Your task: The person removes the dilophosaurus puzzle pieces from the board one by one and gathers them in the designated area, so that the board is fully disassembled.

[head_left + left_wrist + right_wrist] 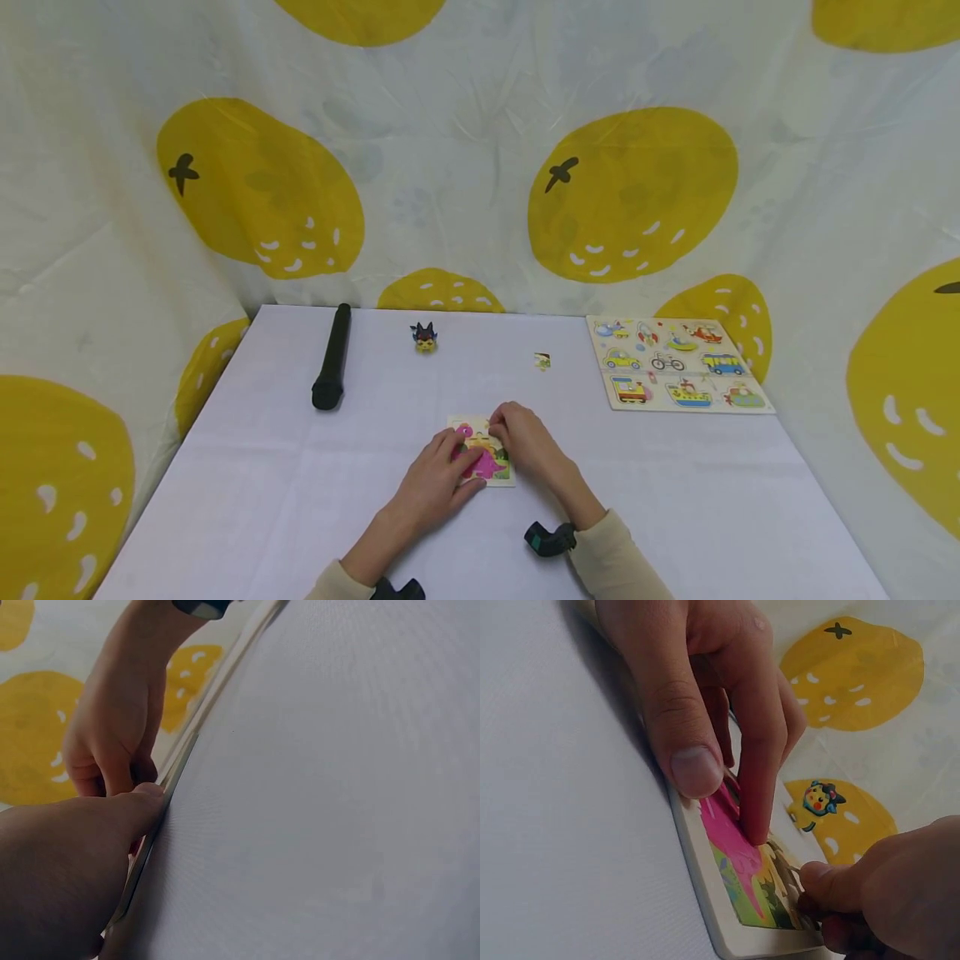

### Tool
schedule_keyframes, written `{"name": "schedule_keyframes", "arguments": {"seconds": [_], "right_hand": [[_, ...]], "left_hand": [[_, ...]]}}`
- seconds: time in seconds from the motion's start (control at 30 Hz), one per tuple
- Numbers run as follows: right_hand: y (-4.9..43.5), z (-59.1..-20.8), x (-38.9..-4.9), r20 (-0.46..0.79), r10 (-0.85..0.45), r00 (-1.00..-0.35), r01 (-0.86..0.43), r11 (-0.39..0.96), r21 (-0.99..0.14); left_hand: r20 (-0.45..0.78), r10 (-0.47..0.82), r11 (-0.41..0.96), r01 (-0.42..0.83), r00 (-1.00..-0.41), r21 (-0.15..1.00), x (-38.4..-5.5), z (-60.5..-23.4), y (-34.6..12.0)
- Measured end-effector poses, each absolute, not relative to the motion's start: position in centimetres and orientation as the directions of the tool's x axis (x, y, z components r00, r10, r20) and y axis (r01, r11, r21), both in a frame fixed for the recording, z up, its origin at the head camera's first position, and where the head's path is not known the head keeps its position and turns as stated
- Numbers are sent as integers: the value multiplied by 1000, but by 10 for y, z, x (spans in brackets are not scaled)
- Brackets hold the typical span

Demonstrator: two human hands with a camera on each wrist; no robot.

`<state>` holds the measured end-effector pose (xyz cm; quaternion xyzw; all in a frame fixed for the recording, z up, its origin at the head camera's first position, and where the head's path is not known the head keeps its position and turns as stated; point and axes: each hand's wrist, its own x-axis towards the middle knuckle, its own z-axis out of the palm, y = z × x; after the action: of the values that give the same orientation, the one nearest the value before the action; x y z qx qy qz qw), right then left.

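A small jigsaw puzzle with a pink dinosaur picture and a pale frame lies flat on the white table. My left hand rests over its left side. In the right wrist view one left finger presses on the pink part, and the left thumb lies on the frame. At the upper right corner my right hand pinches a small puzzle piece, mostly hidden by the fingers. Further back on the table sits a loose puzzle piece.
A black microphone lies at the back left. Near it stands a small yellow figure with dark ears. A wooden board with vehicle pictures occupies the back right. Behind the table hangs a lemon-patterned curtain.
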<state>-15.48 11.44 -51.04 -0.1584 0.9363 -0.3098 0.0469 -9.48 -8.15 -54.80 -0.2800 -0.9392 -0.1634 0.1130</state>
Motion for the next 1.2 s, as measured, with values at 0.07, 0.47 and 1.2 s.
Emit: {"name": "schedule_keyframes", "arguments": {"seconds": [0.07, 0.47, 1.2], "right_hand": [[115, -510, -155, 16, -333, -943, -270, 736, -621], [117, -509, -158, -19, -382, -924, -265, 675, -689], [115, -509, -158, -62, -401, -914, -261, 698, -667]], "left_hand": [[308, 490, 791, 565, -815, 235, -95, -548, -82], [334, 498, 779, 582, -800, 234, -96, -549, -82], [360, 493, 769, 590, -792, 245, -96, -548, -82]]}}
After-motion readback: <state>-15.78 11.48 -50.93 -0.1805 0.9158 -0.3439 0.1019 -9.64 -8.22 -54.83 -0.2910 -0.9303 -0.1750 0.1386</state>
